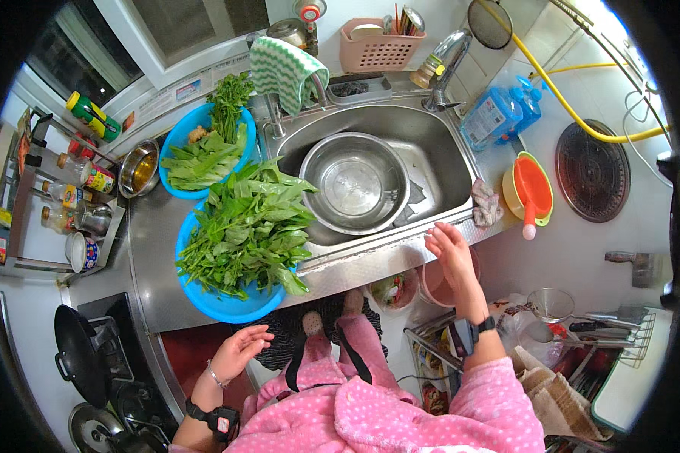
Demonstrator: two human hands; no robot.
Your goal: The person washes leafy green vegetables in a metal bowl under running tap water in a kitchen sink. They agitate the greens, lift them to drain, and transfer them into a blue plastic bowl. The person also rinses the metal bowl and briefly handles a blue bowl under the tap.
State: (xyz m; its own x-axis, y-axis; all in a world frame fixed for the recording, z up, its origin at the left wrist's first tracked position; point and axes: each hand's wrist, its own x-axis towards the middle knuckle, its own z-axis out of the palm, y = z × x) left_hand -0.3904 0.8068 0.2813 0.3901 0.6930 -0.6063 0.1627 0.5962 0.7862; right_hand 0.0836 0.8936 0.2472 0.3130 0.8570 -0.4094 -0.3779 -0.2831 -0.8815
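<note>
My left hand (242, 346) is empty, fingers loosely extended, below the front blue plastic basin (232, 306). Leafy green vegetables (248, 229) heap over that basin's rim. Behind it, a second blue basin (180, 191) holds lettuce-like leaves (207, 164), a bunch of herbs (225, 110) and a piece of ginger root (197, 134). My right hand (452, 255) is also empty, raised near the front edge of the steel sink (459, 175). Inside the sink stands a round stainless steel bowl (351, 182) that seems to hold a little clear water.
A faucet (445, 73) rises behind the sink, with a green-striped cloth (288, 73) hanging left of it. Blue detergent bottles (490, 118), a rag (486, 204) and a colander with an orange ladle (527, 189) are at right. A wok (82, 354) sits on the stove at lower left.
</note>
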